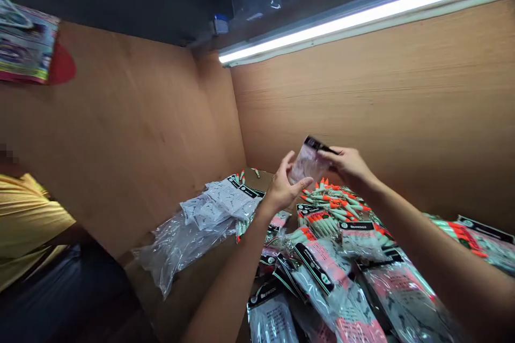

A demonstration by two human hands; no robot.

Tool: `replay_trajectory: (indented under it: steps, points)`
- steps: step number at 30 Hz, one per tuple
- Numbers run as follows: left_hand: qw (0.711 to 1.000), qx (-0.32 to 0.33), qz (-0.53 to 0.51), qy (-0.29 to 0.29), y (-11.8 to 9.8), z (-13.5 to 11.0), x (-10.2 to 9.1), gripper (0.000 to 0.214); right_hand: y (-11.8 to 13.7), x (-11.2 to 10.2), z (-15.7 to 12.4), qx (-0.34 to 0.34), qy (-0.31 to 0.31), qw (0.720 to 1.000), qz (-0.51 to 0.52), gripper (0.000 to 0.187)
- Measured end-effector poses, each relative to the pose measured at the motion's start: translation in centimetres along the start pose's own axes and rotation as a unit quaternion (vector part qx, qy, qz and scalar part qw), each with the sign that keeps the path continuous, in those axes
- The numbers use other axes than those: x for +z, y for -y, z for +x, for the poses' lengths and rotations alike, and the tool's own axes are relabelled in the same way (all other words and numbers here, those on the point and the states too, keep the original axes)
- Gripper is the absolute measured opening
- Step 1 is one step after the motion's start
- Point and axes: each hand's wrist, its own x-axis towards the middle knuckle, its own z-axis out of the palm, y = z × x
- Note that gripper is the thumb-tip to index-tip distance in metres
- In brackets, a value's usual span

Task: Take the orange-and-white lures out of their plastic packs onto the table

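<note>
At nine o'clock from the packet in your hands, a co-worker's yellow shirt point(32, 220) showed at the edge of view. At eight o'clock lay a crumpled sheet of clear plastic point(177, 257), with flat white printed packets with black header strips point(237, 201) stacked over its far end.

You seemed to be on the step of handling one packet between both hands. Your left hand point(281, 185) stood spread around its lower left side, thumb across the lower part; whether the fingers pressed on it, you couldn't tell from here. The small clear plastic packet with a black header card point(308, 166) was held up, tilted, header uppermost. It looked thin, pale and faintly pink, a little blurred, so its contents could not be told. Your right hand point(350, 163) pinched the header card at two o'clock on the packet. The next move, I judged, called for keeping that pinch firm and the left hand light, since the film looked likely to crease.

At five o'clock sat a heap of slim orange-tipped pale green pieces point(341, 203); at six, filled pink-and-clear bags point(325, 257); towards four, another black-topped plastic bag point(491, 241).
</note>
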Motion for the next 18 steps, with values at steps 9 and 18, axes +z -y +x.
replay_trajectory:
  steps: [9, 18]
  points:
    - [0.894, -0.106, 0.409, -0.152, 0.9, 2.9, -16.0, 0.032, 4.4, -3.1, -11.4, -0.083, 0.075, 0.965, -0.236, 0.079]
    - [0.893, -0.199, 0.401, 0.047, 8.7, 4.4, -6.0, 0.062, 8.9, -5.0, -20.1, -0.149, 0.039, 0.924, -0.351, 0.069]
